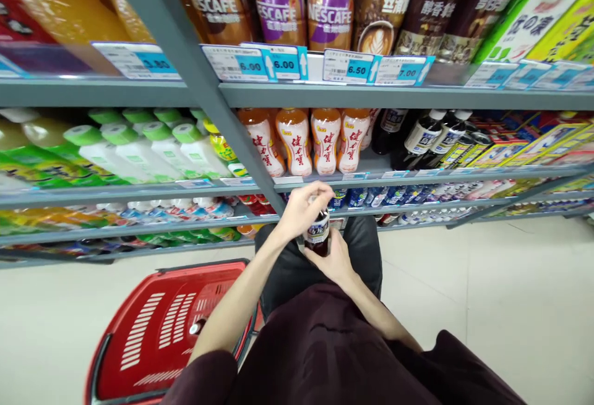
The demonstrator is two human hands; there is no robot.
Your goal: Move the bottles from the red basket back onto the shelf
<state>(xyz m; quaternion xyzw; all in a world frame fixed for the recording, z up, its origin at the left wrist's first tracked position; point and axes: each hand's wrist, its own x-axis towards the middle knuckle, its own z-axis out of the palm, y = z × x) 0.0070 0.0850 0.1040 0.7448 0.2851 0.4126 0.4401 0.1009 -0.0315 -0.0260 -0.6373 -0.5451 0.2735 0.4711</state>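
I hold a small dark bottle with a white label in front of my lap, close to the shelves. My left hand is closed over its top, fingers curled round the cap. My right hand wraps the bottle's lower body from the right and below. The cap itself is hidden under my left fingers.
A red shopping basket stands on the pale floor at lower left. Grey shelves hold coffee bottles on top, orange drink bottles and green-capped bottles below. Blue price tags line the shelf edge. Open floor lies to the right.
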